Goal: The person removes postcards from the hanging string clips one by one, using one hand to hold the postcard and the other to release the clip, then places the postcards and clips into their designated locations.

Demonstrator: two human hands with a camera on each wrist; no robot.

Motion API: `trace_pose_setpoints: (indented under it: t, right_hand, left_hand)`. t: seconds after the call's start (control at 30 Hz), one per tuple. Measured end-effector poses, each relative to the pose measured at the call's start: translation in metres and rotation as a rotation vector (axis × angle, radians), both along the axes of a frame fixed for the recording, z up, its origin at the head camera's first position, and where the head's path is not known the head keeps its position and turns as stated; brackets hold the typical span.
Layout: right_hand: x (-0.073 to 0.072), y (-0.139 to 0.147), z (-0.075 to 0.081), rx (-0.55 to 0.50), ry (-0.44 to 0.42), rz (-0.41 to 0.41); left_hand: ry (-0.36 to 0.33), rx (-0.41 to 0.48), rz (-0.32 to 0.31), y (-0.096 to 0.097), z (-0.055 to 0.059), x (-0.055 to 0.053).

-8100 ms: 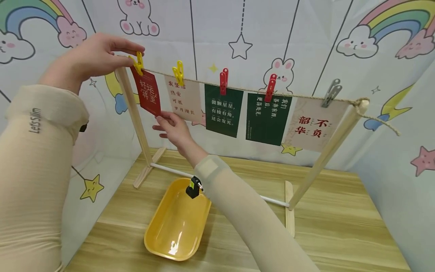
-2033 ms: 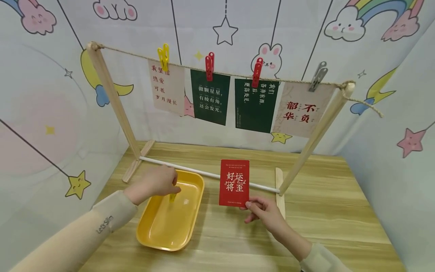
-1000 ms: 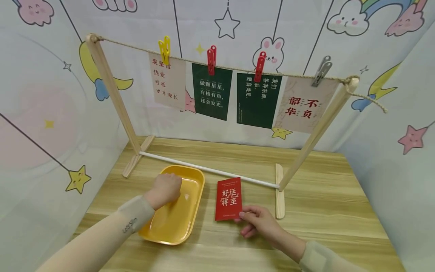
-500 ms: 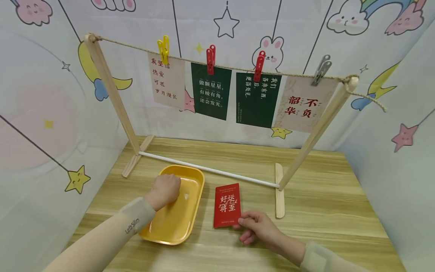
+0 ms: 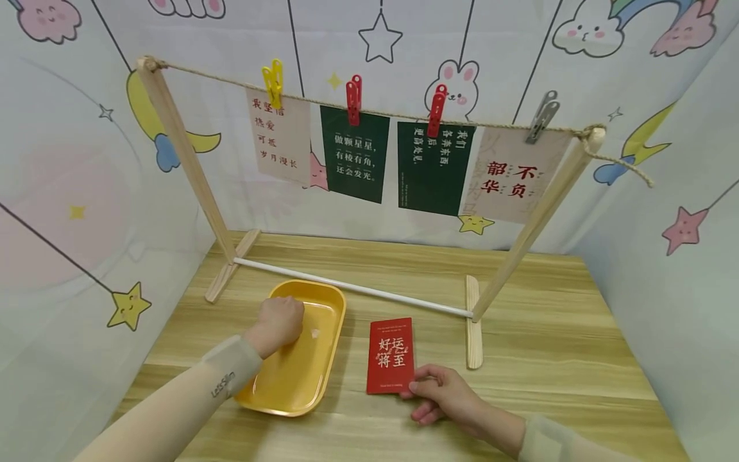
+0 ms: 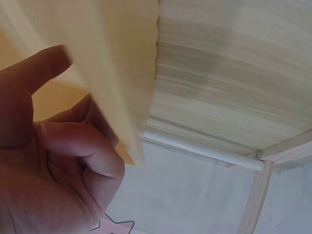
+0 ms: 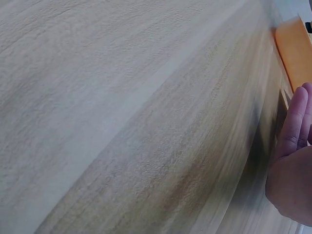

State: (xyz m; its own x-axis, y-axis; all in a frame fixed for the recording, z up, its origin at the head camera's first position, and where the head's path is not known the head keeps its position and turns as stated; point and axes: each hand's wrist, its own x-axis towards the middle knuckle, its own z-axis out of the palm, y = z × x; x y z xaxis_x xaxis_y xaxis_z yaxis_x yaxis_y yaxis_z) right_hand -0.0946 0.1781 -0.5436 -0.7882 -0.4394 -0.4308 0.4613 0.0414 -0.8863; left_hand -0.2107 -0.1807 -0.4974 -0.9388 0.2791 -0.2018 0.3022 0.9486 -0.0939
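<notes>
My left hand (image 5: 283,323) is down inside the yellow tray (image 5: 296,399), its back turned up and fingers curled. In the left wrist view the curled fingers (image 6: 83,146) sit beside the tray wall (image 6: 122,73); whatever the fingertips touch is hidden. No clothespin shows there. My right hand (image 5: 447,394) pinches the lower right corner of a red card (image 5: 391,356) with white Chinese characters, low over the table right of the tray. The right wrist view shows only part of that hand (image 7: 292,161), not the card.
Behind stands a wooden frame (image 5: 185,154) with a twine line and a white bottom bar (image 5: 352,287). Yellow (image 5: 274,86), red (image 5: 353,101) and grey clothespins (image 5: 543,117) hold several cards, such as a green one (image 5: 353,157), on the line.
The red card came off the line's left end and was lowered to the table area by my right hand. My left hand carried its yellow clothespin into the tray, where the clothespin is now hidden.
</notes>
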Motion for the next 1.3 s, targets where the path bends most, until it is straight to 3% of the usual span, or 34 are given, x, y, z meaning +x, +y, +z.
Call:
trace_pose_setpoints:
  t: [0.2, 0.43, 0.83, 1.13, 1.3]
  right_hand:
    - [0.003, 0.004, -0.001, 0.022, -0.001, 0.008]
    - [0.005, 0.005, -0.001, 0.027, 0.006, 0.009]
    - [0.011, 0.009, -0.001, 0.036, 0.009, 0.010]
    - [0.009, 0.015, 0.004, 0.047, 0.016, -0.002]
    - [0.004, 0.012, 0.008, 0.050, 0.033, 0.003]
  left_hand:
    - [-0.006, 0.031, 0.001, -0.001, 0.005, 0.003]
    - [0.041, 0.036, -0.011, -0.005, 0.017, 0.006]
    - [-0.008, 0.085, -0.003, -0.008, 0.036, 0.010]
    - [-0.044, 0.103, 0.004, -0.012, 0.038, 0.008]
    - [-0.028, 0.102, -0.004, -0.013, 0.039, 0.007]
